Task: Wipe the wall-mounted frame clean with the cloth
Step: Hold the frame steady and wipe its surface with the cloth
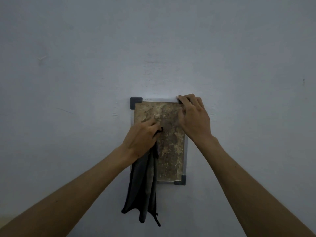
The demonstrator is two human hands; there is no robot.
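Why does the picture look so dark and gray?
Head view: the light is dim and flat, so the wall looks bluish gray with darker corners; no glare shows on the frame; the dark cloth loses its folds; the arms stretch wide at the bottom edges from the wide-angle lens.

Left hand [142,139] clenched, right hand [193,115] curled, raised

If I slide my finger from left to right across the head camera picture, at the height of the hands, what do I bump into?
Bare wall → left hand gripping the dark cloth → mottled brown frame → right hand at the frame's top right corner → bare wall again.
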